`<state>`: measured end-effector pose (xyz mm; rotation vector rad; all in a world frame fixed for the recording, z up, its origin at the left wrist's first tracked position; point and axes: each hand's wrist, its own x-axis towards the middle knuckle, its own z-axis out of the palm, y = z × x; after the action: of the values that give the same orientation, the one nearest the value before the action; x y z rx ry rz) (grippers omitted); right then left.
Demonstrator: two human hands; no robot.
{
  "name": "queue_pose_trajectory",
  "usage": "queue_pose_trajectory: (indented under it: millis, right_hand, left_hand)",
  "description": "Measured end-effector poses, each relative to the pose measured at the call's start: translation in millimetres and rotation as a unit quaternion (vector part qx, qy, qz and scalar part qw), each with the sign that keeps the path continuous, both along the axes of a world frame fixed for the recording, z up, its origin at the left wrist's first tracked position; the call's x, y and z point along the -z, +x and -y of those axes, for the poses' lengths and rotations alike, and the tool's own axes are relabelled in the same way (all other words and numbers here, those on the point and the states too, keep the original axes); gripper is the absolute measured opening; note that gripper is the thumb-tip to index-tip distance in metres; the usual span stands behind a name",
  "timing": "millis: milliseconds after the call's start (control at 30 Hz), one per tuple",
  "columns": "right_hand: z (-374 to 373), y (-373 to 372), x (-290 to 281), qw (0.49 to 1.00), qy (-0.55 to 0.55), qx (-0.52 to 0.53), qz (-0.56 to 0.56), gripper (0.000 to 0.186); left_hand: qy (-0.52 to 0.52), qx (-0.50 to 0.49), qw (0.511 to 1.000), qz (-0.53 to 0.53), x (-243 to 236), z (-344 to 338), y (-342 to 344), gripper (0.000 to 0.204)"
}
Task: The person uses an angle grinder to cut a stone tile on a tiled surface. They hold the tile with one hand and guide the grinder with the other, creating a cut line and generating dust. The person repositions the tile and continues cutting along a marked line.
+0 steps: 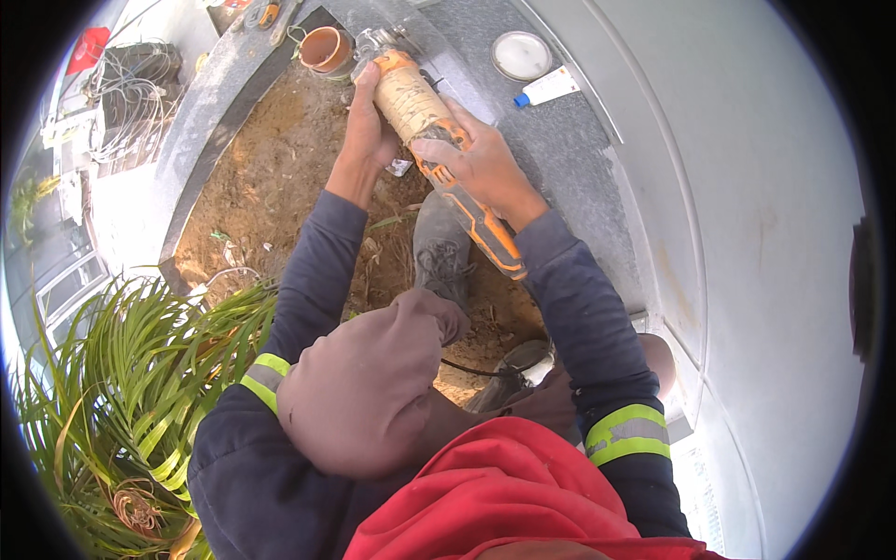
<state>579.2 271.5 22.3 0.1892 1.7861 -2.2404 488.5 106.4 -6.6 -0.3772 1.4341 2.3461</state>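
An orange and black angle grinder (411, 98), with beige tape wrapped round its body, is held out in front of me over the soil bed. My left hand (364, 140) is closed round the front of the body near the metal head, thumb along its side. Farther back, my right hand (490, 173) grips the grinder, its thumb lying across the top. The tool's rear end slants down toward my right forearm. Its metal head (381, 39) lies over the grey stone ledge, just right of a brown pot (326, 49). Whether the disc is turning, I cannot tell.
A round white-topped tin (522, 56) and a white tube with a blue cap (549, 88) lie on the stone ledge (560, 140). Bare soil (266, 154) surrounds my shoes. Leafy fronds (121, 383) fill the lower left. Tangled cables (140, 98) lie beyond the bed's edge.
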Motion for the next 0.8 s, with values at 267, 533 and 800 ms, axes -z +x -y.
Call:
queue_pose_trajectory:
  millis: [267, 533, 800]
  right_hand:
    - [-0.6, 1.9, 10.5, 1.000, 0.007, -0.002, -0.004, 0.093]
    - [-0.8, -3.7, 11.6, 0.999, 0.040, -0.015, -0.017, 0.093]
    - [-0.5, -5.9, -4.9, 0.999, 0.026, -0.016, 0.014, 0.086]
  left_hand:
    - [0.014, -0.001, 1.000, 0.000, 4.2, 1.2, -0.2, 0.057]
    - [0.014, 0.008, 1.000, 0.014, 7.7, 4.2, -5.4, 0.059]
    - [0.006, 0.008, 1.000, 0.008, 5.3, 1.9, -2.2, 0.061]
